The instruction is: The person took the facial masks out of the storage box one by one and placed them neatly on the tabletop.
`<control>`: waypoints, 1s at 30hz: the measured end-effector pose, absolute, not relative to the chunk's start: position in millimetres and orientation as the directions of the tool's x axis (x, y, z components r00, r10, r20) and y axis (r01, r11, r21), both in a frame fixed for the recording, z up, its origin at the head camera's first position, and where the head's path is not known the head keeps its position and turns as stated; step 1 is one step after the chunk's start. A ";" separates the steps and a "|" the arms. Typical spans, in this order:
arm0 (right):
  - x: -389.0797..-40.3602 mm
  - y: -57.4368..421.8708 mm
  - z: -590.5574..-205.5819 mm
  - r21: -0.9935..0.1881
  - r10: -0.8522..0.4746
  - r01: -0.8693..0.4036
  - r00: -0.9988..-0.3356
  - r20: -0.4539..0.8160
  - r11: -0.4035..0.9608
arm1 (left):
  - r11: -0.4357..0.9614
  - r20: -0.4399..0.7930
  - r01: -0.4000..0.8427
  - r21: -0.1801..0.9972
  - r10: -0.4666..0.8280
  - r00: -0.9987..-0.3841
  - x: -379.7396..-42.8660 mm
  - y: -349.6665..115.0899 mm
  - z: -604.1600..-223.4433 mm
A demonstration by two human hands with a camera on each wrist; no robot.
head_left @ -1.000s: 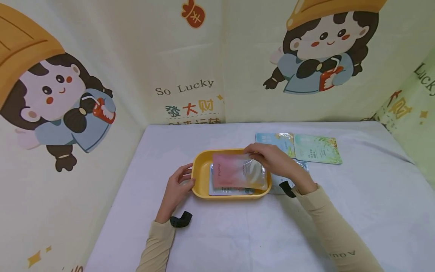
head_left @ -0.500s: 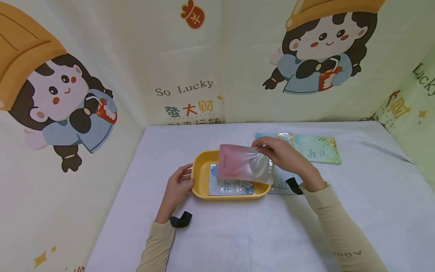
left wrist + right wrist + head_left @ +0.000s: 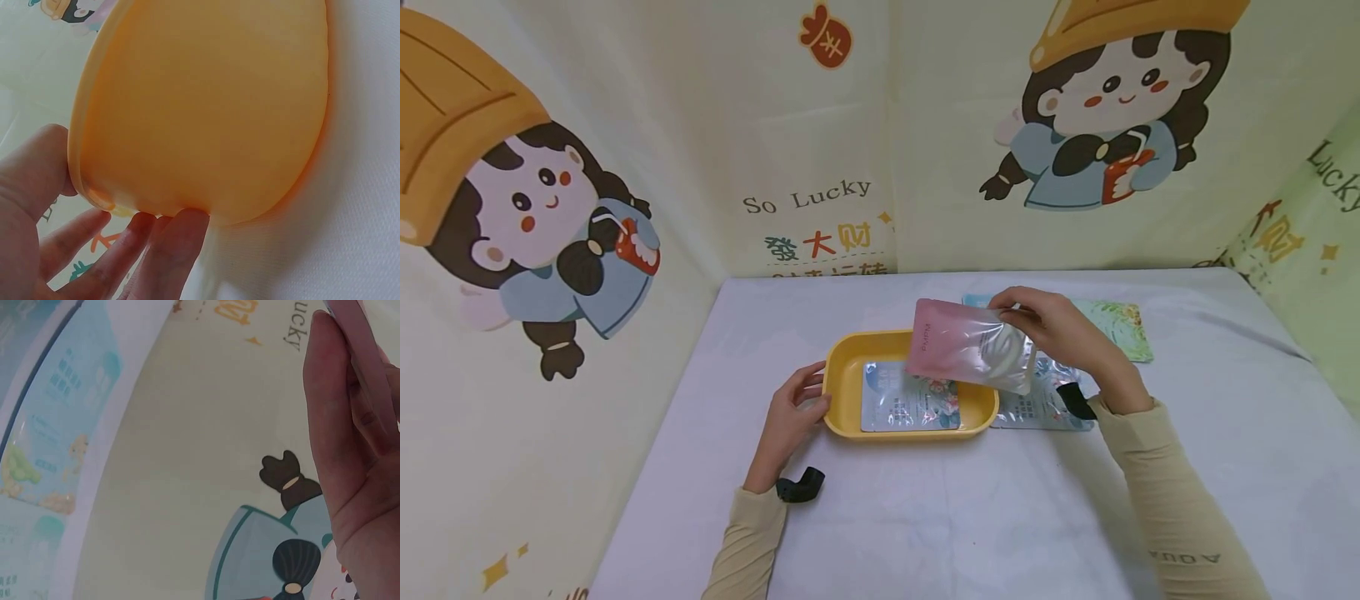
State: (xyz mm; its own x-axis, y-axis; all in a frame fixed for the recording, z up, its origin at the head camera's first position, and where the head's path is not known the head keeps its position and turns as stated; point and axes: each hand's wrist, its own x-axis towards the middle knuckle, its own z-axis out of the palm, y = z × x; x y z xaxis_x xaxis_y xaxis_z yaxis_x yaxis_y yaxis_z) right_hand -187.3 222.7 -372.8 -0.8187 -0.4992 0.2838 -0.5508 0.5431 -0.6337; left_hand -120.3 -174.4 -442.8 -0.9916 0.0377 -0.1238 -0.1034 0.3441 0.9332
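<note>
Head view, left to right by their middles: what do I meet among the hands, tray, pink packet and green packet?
Left hand → tray → pink packet → right hand → green packet.

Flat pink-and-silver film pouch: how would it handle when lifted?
The pouch is probably fairly stiff: the right hand pinches one edge, yet it barely sags. Its glossy surface may be slippery; its thin edge suggests lightness.

Right of the left hand (image 3: 788, 421) sits the tray (image 3: 845, 379), a packet (image 3: 902, 407) inside. Below the right hand (image 3: 1063, 337) lies another packet (image 3: 1033, 407).
</note>
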 end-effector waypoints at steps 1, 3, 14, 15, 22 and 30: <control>-187.5 224.9 -373.1 -0.632 -0.497 -0.550 -0.820 0.284 0.546 | 0.339 -0.117 -0.098 0.936 0.037 -0.992 -122.0 -176.2 -448.0; -188.4 229.1 -374.4 -0.623 -0.492 -0.551 -0.822 0.287 0.555 | 0.333 -0.110 -0.093 0.938 0.033 -0.993 -125.0 -179.1 -457.5; -188.5 250.3 -378.0 -0.625 -0.459 -0.512 -0.849 0.263 0.589 | 0.348 -0.152 -0.132 0.928 0.031 -0.988 -123.0 -174.9 -444.0; -188.3 252.1 -378.0 -0.623 -0.460 -0.514 -0.848 0.264 0.589 | 0.344 -0.152 -0.133 0.930 0.031 -0.988 -124.4 -176.3 -447.7; -188.1 262.1 -378.6 -0.618 -0.467 -0.524 -0.842 0.271 0.586 | 0.320 -0.123 -0.109 0.941 0.024 -0.992 -129.5 -183.7 -467.7; -182.1 277.8 -376.9 -0.608 -0.432 -0.496 -0.863 0.263 0.621 | 0.322 -0.139 -0.127 0.938 0.016 -0.990 -130.3 -182.5 -467.3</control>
State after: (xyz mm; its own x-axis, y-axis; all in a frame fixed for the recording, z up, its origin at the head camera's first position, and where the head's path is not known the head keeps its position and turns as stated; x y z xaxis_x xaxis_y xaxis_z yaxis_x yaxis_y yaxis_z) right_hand -182.1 277.8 -376.9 -0.8628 -0.4320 0.2626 -0.4956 0.6206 -0.6077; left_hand -130.3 -182.5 -467.3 -0.9901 0.0162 -0.1393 -0.1267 0.3225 0.9381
